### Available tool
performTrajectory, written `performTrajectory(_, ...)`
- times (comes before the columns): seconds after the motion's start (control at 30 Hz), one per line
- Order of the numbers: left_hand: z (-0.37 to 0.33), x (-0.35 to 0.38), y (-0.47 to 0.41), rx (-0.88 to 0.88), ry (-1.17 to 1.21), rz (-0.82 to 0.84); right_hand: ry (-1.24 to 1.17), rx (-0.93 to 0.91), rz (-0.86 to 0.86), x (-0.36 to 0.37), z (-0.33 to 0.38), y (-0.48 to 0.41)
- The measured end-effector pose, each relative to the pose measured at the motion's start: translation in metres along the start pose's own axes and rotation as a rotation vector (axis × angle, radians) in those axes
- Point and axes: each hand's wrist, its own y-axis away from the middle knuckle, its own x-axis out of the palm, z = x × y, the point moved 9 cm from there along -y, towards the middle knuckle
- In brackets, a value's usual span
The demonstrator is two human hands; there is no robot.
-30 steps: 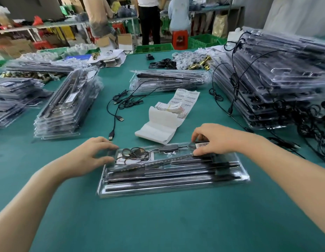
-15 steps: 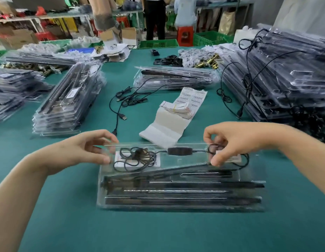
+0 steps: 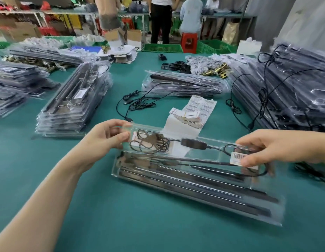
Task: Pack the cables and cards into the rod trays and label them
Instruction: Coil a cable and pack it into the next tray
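Currently my left hand (image 3: 105,137) pinches the left end of the clear rod tray (image 3: 194,188) and my right hand (image 3: 271,150) pinches its right end, thumb on the barcode label (image 3: 238,158). The coiled cable (image 3: 150,142) and card (image 3: 135,138) lie inside the tray, which is tilted over the green table (image 3: 121,215), with the label sheet (image 3: 201,106) beyond.

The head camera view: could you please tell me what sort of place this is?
Most likely a packing workshop in a small factory: stacks of filled clear trays cover the green table, a sheet of barcode labels lies beside loose USB cables, and other workers stand at benches behind.
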Motion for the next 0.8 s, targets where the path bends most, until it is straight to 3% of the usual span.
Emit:
performTrajectory(0.47,0.011,-0.017,0.001,0.043,0.189,0.005,0.201,0.025,0.04,-0.037,-0.017,-0.029)
performTrajectory(0.7,0.017,-0.02,0.007,-0.087,0.382,0.034,0.056,0.052,0.206,-0.043,0.005,-0.032)
performTrajectory(0.8,0.028,-0.022,0.005,-0.128,0.504,-0.028,0.016,-0.01,0.182,-0.047,0.026,-0.042)
